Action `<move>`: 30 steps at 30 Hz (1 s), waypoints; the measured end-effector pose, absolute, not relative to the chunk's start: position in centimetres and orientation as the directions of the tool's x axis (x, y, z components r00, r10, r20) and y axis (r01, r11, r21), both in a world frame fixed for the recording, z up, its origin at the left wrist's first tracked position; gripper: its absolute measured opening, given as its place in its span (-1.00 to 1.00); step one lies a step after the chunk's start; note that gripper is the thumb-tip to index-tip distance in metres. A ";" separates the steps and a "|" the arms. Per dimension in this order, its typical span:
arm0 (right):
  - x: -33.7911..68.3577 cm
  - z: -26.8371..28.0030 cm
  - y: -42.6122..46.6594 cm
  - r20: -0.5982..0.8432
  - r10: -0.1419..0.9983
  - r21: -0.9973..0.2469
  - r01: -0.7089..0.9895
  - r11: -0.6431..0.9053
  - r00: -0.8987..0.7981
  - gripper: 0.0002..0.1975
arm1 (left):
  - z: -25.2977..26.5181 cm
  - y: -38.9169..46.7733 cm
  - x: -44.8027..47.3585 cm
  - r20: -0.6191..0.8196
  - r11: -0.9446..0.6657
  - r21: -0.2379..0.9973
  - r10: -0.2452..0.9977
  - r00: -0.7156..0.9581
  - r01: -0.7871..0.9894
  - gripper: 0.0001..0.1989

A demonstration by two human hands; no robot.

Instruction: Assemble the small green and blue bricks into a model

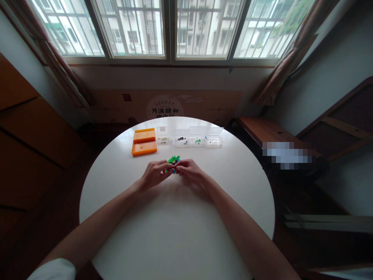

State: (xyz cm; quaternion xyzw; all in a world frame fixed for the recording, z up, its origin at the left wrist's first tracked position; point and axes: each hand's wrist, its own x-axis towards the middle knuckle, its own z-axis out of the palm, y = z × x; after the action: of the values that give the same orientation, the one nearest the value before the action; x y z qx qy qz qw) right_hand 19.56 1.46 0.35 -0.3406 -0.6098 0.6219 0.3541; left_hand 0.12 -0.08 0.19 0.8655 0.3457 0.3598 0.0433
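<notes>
Near the middle of the white round table, both my hands close round a small toy-brick model with bright green, leaf-like parts on top and blue and dark bits lower down. My left hand grips its left side with bent fingers. On the other side my right hand pinches at the front of the model, its thumb and fingertips close to those of the left. Whether a loose piece sits between the right fingertips is too small to tell. My fingers hide much of the model's lower part.
An orange tray lies at the back left of the table. Beside it stand clear lidded boxes, lids raised: one with pale pieces, one with dark pieces, one with green pieces, and a rightmost box. A wooden bench stands beyond.
</notes>
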 end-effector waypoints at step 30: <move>19.6 0.6 1.4 -0.011 0.857 -1.000 -0.013 -0.021 -0.515 -0.66 | 0.1 0.0 0.1 0.606 -0.765 0.301 0.615 0.505 0.570 -0.83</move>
State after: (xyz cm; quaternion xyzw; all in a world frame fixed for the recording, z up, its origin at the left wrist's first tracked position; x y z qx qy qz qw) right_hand 19.65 1.37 0.59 -0.3479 -0.6064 0.6242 0.3487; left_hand 0.05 -0.02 0.15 0.8668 0.3417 0.3617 0.0311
